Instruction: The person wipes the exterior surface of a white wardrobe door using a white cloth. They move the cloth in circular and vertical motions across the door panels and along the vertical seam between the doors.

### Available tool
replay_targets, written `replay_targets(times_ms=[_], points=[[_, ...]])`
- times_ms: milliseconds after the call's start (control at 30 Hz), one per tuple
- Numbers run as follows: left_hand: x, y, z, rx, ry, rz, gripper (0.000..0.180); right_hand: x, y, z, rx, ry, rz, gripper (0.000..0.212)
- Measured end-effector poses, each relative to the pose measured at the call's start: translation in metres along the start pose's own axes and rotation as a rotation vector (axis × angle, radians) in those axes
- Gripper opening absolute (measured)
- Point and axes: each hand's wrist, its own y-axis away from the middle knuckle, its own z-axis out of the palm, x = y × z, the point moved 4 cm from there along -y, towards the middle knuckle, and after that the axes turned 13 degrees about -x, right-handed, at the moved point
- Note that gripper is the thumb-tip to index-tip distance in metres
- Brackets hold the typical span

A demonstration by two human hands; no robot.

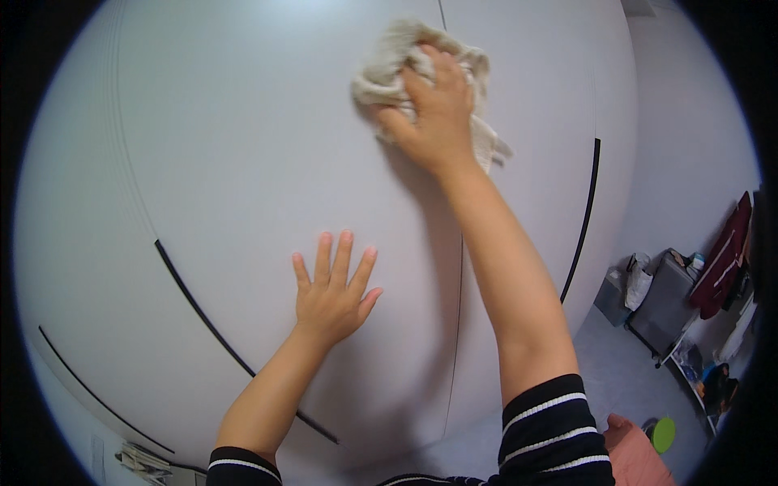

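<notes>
A white wardrobe door (243, 162) fills most of the view. My right hand (438, 121) presses a bunched cream cloth (385, 69) against its upper part, the fingers curled into the folds. One corner of the cloth trails out to the right below the wrist, slightly blurred. Lower and to the left, my left hand (328, 304) lies flat on the same door, fingers spread, holding nothing. Striped black sleeves show on both arms.
Long black handles (203, 312) run along the doors, another (585, 219) at right. By the right wall stand a grey suitcase (666, 292), a white bag (639, 283) and hanging dark red clothing (724, 263). Pink fabric (632, 454) and a green round object (663, 436) are low right.
</notes>
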Motion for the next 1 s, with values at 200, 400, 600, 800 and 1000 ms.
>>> replay_targets(times_ms=[200,400,600,800,1000], points=[[-0.001,0.095,0.019,-0.412,0.103,0.438,0.039,-0.119,0.165,0.047,-0.366,-0.129,-0.108,0.048],[0.021,0.204,0.024,-0.665,0.482,0.407,0.011,-0.168,0.398,0.047,-1.110,-0.255,-0.780,0.037],[-0.030,0.187,-0.046,-0.134,0.503,0.237,0.013,-0.196,0.189,0.076,-1.061,-0.023,-0.727,0.050],[-0.067,0.204,-0.076,0.093,0.387,0.004,0.017,-0.223,0.065,0.077,-0.224,-0.218,-0.024,0.044],[-0.086,0.281,-0.069,0.012,0.432,-0.090,0.011,-0.313,0.298,0.114,-0.566,-0.220,-0.106,0.045]])
